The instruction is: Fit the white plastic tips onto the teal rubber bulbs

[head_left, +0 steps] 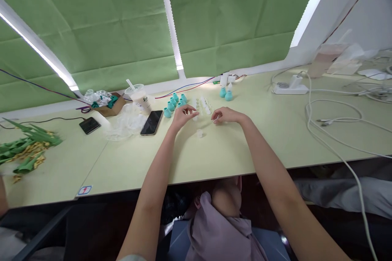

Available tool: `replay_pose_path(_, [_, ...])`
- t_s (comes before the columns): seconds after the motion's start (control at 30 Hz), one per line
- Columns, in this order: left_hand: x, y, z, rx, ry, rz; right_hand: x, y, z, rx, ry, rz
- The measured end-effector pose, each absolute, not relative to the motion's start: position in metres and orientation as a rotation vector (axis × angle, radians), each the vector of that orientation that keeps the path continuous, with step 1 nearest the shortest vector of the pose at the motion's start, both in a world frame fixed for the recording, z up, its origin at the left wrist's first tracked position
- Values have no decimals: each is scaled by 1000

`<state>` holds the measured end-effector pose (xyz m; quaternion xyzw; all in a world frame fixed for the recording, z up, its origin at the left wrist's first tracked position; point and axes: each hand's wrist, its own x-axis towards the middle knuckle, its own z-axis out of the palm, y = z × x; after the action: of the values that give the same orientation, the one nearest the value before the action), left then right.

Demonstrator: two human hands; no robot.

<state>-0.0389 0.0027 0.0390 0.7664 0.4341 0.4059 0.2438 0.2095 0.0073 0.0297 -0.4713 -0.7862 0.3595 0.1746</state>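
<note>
My left hand [183,116] is over the table with thumb and fingertips brought together. A small white piece shows under those fingertips; whether it is held, I cannot tell. Across a short gap, my right hand [225,115] has its fingers curled round a small whitish piece, mostly hidden. Between and beyond both hands lie rows of small white plastic parts [205,105]. One translucent cap-like piece [199,133] rests alone nearer to me. Several turquoise bulb-shaped bottles [170,106] stand just beyond my left hand. Two more turquoise bottles [228,96], topped with white tips, are farther back at right.
Left of my hands lie a phone [152,122], a drink cup [141,98], clear plastic bags [127,122] and a cardboard box [110,106]. A black device [90,125] and green-yellow craft pieces [30,147] are farther left. White cables [337,120] and a power strip [290,88] occupy the right.
</note>
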Motion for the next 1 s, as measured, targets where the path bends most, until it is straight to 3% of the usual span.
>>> replay_pose_path(0.13, [-46,-7,56,2062,840,467,211,10,25,-1392,-2061,907])
replay_pose_path(0.27, [-45,-13,52,2086,832,279,215,15,17,-1472,-1884,707])
replay_pose_path(0.6, [-48,0,38,2136,977,464,215,15,16,-1489,-1760,733])
replay_pose_path(0.83, [-54,4,34,2137,1043,408,214,18,16,-1362,-1766,851])
replay_pose_path(1.0, [-54,3,42,2143,1099,741,202,14,25,-1153,-1649,946])
